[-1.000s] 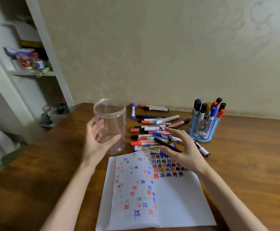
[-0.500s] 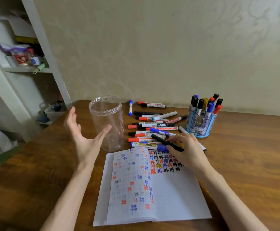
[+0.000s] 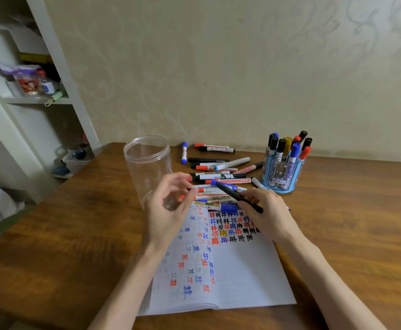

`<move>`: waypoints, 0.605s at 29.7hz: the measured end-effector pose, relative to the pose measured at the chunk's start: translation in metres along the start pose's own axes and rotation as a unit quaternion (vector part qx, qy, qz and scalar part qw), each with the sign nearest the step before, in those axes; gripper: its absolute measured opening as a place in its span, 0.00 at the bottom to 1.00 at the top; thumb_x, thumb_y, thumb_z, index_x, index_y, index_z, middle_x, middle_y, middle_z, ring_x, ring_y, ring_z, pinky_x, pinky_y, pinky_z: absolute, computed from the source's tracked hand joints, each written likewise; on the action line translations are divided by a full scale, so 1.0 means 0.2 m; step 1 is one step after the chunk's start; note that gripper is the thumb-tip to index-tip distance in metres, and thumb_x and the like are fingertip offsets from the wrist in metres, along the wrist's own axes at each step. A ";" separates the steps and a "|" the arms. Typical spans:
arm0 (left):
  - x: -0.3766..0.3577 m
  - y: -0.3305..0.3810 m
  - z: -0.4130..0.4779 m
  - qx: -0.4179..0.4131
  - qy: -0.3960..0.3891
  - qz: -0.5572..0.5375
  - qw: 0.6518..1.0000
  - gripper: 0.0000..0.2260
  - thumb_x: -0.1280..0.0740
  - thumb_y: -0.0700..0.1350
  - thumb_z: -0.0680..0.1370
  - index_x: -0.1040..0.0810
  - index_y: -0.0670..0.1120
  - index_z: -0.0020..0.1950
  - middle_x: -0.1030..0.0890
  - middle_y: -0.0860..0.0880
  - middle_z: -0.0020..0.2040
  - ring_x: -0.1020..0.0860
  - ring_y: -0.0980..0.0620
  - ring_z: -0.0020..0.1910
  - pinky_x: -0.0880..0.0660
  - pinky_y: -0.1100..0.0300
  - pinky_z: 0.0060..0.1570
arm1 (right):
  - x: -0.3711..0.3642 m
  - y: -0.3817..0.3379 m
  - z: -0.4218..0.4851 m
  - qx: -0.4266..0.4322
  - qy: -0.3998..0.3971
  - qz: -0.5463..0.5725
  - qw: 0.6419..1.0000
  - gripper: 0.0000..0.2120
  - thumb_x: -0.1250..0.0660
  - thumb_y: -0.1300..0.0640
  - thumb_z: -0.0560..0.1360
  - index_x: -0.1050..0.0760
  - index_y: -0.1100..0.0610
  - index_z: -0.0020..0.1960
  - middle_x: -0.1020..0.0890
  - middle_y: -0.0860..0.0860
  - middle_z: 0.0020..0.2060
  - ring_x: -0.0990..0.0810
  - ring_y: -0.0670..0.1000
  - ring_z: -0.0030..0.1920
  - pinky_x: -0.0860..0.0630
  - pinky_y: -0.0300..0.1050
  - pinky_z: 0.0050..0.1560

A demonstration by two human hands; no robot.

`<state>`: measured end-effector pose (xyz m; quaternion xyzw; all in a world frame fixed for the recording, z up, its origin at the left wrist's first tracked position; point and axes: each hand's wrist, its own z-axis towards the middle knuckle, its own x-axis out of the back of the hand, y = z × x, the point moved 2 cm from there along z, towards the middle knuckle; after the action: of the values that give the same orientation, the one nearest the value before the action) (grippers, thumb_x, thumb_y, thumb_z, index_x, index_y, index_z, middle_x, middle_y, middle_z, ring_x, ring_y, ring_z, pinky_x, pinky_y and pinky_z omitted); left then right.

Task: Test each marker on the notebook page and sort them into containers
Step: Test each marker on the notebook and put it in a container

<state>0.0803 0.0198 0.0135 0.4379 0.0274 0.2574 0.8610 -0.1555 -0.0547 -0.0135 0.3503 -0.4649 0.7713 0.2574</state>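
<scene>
My right hand [image 3: 267, 211] grips a thin black marker [image 3: 236, 196] and holds it slanted above the top of the open notebook [image 3: 237, 270]. The page is covered with red, blue, black and yellow test marks. My left hand [image 3: 169, 206] hovers in front of the clear plastic jar [image 3: 147, 160], fingers loosely curled, holding nothing, its fingertips near the marker's far end. Several loose markers [image 3: 218, 175] lie in a pile behind the notebook. A blue pen holder [image 3: 281, 175] to the right stands full of capped markers.
The wooden table [image 3: 349, 222] runs to the patterned wall behind. A white shelf unit [image 3: 39, 91] with small items stands at the left, past the table's edge. A small bin with dark objects [image 3: 76, 156] sits low beside it.
My left hand let go of the jar, opened wide, then came right toward the marker. My right hand lifted the black marker off the pile.
</scene>
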 end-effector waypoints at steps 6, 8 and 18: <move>-0.14 -0.06 0.05 -0.014 -0.158 0.178 0.971 0.23 0.26 0.47 0.77 0.23 0.55 0.72 0.31 0.58 0.74 0.30 0.60 0.71 0.27 0.61 0.67 | 0.05 -0.08 -0.03 0.046 -0.066 0.095 0.992 0.15 0.33 0.48 0.83 0.20 0.47 0.68 0.16 0.40 0.44 0.17 0.40 0.40 0.25 0.36 0.33; -0.15 -0.06 0.05 -0.014 -0.163 0.183 0.969 0.18 0.27 0.48 0.78 0.20 0.56 0.68 0.22 0.57 0.67 0.25 0.58 0.66 0.23 0.52 0.64 | 0.06 -0.09 -0.04 0.055 -0.064 0.132 0.988 0.14 0.33 0.48 0.83 0.19 0.49 0.67 0.14 0.42 0.46 0.16 0.43 0.43 0.22 0.42 0.35; -0.24 -0.01 0.06 0.160 -0.184 0.020 0.970 0.25 0.24 0.47 0.77 0.30 0.58 0.70 0.16 0.56 0.53 0.16 0.59 0.51 0.18 0.64 0.45 | 0.06 -0.05 -0.04 -0.006 -0.027 0.143 0.989 0.10 0.26 0.45 0.77 0.17 0.49 0.53 0.16 0.45 0.43 0.18 0.47 0.42 0.22 0.37 0.36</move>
<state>0.0433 -0.0115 0.0107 0.6103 -0.0996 0.1817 0.7646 -0.1584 -0.0430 -0.0007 0.2992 -0.5218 0.7876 0.1339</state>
